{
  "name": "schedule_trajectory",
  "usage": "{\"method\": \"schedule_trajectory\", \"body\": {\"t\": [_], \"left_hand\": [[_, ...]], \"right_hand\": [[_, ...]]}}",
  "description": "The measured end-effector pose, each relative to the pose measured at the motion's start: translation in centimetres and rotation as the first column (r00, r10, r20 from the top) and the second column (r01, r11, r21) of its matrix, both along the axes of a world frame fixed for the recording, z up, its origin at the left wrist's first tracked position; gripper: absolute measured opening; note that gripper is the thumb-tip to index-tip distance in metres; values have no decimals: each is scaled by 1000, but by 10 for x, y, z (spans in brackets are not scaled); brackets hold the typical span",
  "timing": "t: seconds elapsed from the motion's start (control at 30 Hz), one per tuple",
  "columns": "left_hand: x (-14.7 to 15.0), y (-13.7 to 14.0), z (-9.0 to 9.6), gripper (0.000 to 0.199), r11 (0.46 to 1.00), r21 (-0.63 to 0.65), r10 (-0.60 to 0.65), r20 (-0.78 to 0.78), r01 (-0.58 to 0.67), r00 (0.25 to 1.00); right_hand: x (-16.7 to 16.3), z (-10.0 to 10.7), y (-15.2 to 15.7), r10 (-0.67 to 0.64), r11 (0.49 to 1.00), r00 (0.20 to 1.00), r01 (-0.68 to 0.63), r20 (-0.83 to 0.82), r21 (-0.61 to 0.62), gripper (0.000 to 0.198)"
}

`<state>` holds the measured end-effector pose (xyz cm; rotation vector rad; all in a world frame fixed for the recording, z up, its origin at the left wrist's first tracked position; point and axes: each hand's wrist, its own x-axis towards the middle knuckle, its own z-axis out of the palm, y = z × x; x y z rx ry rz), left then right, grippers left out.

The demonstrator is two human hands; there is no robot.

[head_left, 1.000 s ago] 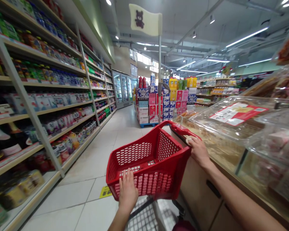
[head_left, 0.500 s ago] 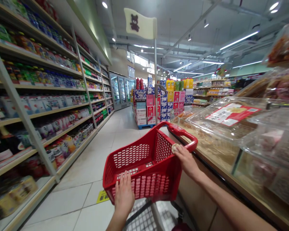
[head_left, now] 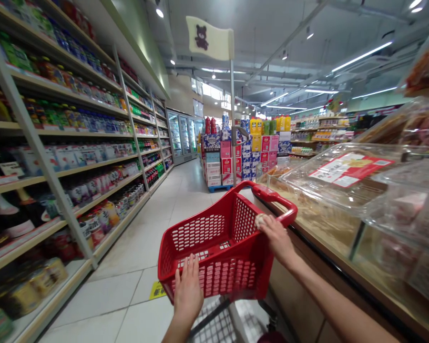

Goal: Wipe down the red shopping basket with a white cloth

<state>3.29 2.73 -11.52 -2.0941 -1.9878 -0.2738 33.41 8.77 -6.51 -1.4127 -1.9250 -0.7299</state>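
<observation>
I have my left hand (head_left: 189,288) flat, fingers straight, on the red shopping-cart basket (head_left: 221,256); my right hand (head_left: 276,237) pinches a pale wad (head_left: 260,219) at its rim. Rightward, a red-and-white label (head_left: 351,169) is illegible.

Pale wad (head_left: 260,219) partly hidden

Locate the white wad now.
In the head view, right of centre, the wad is in the right hand, at the basket's rim, below the handle.
</observation>
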Motion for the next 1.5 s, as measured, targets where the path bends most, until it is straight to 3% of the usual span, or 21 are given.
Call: {"method": "schedule_trajectory", "body": {"t": [0.1,0.23,0.3,0.47,0.67,0.83,1.03,1.2,1.37,1.5], "left_hand": [[1,0,-3,69,1000,20,12,4,-12,1000],[1,-1,-3,69,1000,20,-2,2,2,1000],[1,-1,-2,69,1000,15,-15,-7,15,1000],[4,-3,-3,67,1000,23,3,-21,-3,1000],[3,-2,-5,69,1000,-14,-22,-21,22,1000],[6,-4,-5,70,1000,-8,10,-18,-10,1000],[2,-5,-7,72,999,-25,-43,-18,43,999],[4,-8,-10,74,1000,-13,-29,-2,29,1000],[9,-17,-4,68,999,-2,-55,28,55,998],[14,-21,1,65,999,-3,-43,35,43,998]], "right_hand": [[6,4,1,-135,990,987,137,-86,26,38],[-17,-12,-6,102,995,992,-101,80,-21,41],[-16,-13,-6,145,989,984,-142,98,-37,41],[7,0,2,-129,991,984,132,-121,13,41],[-25,-21,-3,167,986,984,-165,60,-34,43],[-7,-8,3,-80,997,987,82,-136,6,43],[-44,-30,-2,202,975,979,-202,-5,-98,41],[-40,-26,2,34,998,991,-41,-132,-53,40],[-70,-42,-3,260,956,965,-263,-41,-129,40],[-68,-43,0,160,979,978,-174,-132,-104,44]]}}
